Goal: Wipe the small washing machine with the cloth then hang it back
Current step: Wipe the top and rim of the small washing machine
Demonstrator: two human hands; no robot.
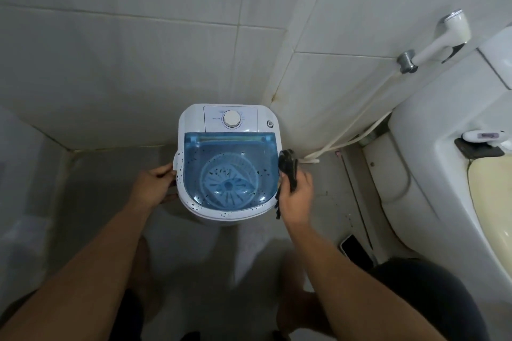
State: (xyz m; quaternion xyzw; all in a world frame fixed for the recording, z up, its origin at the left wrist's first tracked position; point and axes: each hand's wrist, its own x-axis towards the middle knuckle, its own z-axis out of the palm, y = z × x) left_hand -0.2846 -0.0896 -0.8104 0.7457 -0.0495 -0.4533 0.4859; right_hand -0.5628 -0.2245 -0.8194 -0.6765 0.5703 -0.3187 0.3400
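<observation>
The small white washing machine (pixel 194 122) stands on the floor against the tiled wall, seen from above. Its clear blue lid (pixel 230 166) is closed and dark specks dot the lid and the white rim. A round dial (pixel 231 119) sits on the back panel. My left hand (pixel 153 185) grips the machine's left side at the handle. My right hand (pixel 297 199) is at the machine's right edge, closed around a dark cloth (pixel 288 166) that bunches above my fingers and hangs down below them.
A white toilet (pixel 432 174) fills the right side, with a bidet sprayer (pixel 440 41) on the wall and its hose running down to the floor. A dark phone-like object (pixel 356 250) lies on the floor by the toilet base. My legs are below the machine.
</observation>
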